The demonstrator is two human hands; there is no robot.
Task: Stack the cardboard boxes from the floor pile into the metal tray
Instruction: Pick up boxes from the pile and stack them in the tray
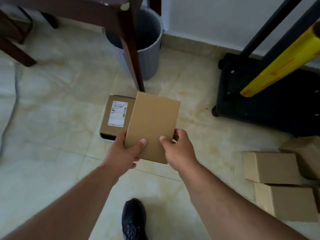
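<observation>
Thumbs of both hands press on top face of plain cardboard box [152, 127], fingers curled underneath, out of my sight. Left hand [123, 152] grips near-left corner, right hand [176, 148] near-right corner. I see box held tilted in air above labelled box [116, 115], which sits in metal tray [105, 138] on tiled floor [60, 101]. Floor pile [280, 184] of boxes lies well apart, lower right. Grey bin [143, 49] behind chair leg [133, 54]. Black trolley [259, 101] right, yellow film roll [277, 63] leaning on it.
</observation>
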